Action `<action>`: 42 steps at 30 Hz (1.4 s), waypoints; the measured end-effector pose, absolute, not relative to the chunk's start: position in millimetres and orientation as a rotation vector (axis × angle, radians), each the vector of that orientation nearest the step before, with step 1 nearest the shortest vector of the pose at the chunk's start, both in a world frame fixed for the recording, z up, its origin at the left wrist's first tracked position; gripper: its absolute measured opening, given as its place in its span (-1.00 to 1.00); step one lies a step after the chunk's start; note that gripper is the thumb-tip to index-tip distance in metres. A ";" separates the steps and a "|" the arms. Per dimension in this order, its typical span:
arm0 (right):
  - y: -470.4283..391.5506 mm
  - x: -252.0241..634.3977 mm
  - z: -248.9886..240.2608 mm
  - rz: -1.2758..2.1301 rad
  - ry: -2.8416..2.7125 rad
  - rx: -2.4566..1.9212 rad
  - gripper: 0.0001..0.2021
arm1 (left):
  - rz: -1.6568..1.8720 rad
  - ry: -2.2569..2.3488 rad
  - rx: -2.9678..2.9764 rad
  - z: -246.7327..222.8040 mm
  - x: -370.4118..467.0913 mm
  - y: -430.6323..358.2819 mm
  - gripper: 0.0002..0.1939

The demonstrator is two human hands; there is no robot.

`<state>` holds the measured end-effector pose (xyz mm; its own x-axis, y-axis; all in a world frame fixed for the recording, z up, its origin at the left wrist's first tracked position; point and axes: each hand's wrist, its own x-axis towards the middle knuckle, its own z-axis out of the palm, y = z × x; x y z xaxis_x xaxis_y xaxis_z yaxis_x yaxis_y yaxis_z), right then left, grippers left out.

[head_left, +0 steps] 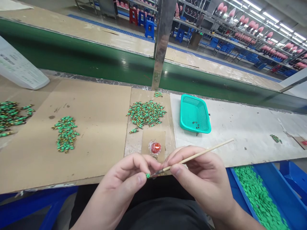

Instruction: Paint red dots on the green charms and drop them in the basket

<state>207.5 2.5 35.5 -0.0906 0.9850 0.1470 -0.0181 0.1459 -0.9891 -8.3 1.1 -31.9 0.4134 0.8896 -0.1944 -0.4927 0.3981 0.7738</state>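
Observation:
Between thumb and fingers, my left hand (129, 179) pinches a small green piece (148, 175); most of it is hidden by the fingertips. My right hand (203, 175) grips a thin paintbrush (201, 153) with a pale wooden handle slanting up to the right. The brush tip meets or nearly meets the green piece; I cannot tell which. Just beyond my fingers sits a small round pot of red paint (156, 147) on a cardboard square. Behind it lies a large heap of small green and gold figures (146, 113).
More figures lie in a pile (66, 134) on the cardboard at left. A teal basket (195, 113) with a few dark bits stands right of the heap. A metal post (161, 44) rises at the table's back edge. Lower right, a blue bin (275, 179) holds green pieces.

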 end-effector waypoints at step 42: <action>4.1 206.1 36.5 1.144 -1.345 -1.034 -0.82 | 0.954 0.676 0.745 -37.3 -14.6 3.2 -0.80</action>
